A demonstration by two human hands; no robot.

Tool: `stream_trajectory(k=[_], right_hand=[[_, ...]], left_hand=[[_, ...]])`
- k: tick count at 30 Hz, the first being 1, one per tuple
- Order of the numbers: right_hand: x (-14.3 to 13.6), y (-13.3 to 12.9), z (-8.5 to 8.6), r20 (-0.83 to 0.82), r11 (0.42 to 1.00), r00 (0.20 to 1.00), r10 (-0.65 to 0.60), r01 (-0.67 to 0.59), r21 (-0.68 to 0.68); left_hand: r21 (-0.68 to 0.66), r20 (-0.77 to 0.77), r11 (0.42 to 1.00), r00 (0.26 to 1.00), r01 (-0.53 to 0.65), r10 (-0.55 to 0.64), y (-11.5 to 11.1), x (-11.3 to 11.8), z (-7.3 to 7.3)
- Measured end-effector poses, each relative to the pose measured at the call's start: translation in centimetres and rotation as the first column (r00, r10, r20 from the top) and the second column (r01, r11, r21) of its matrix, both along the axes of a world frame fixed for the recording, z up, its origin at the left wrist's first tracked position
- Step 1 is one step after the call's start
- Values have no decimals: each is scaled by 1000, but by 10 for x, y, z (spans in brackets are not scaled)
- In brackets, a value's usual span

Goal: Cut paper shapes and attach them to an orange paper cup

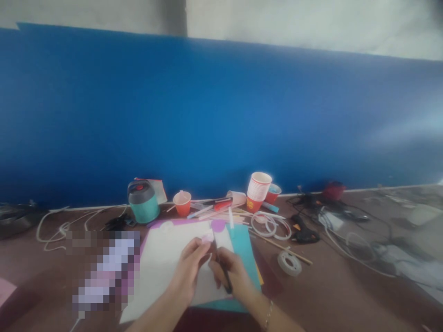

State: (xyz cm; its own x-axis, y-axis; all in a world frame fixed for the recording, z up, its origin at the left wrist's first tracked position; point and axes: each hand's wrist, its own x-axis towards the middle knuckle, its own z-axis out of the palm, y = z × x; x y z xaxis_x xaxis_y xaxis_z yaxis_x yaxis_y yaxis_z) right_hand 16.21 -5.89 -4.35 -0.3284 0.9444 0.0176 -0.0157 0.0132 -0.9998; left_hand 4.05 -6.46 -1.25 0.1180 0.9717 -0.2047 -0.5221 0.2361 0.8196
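My left hand [192, 265] pinches a small pale pink piece of paper [207, 237] between thumb and fingers. My right hand [235, 272] is closed around black-handled scissors [226, 278], whose blades point up toward that paper and are partly hidden by my fingers. Both hands are close together above a large white sheet [155, 267]. Beneath the white sheet, a teal sheet [244, 244] shows at the right, and purple paper shows along the left and top. Just beyond my fingers lies a round purple paper disc [218, 225].
Behind the sheets stand a teal jar with a grey lid [143, 205], a red paper cup [182, 203] and a stack of paper cups [259, 191]. To the right are a tape roll [290, 263], white rings [265, 224], a black glue gun [304, 230] and cables. A blue wall rises behind.
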Motion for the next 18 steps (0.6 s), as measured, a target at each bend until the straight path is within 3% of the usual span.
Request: stream_trajectory(k=[12,18], right_hand=[[2,-1,12,26,1000,1000,-1,2,-17],[3,1,6,24,1000,1000,-1,1,-23]], left_hand=[[65,-124,998,992,-19,27,4,-10,-2],[65,-163,998,987,13,-2,8,-13,-4]])
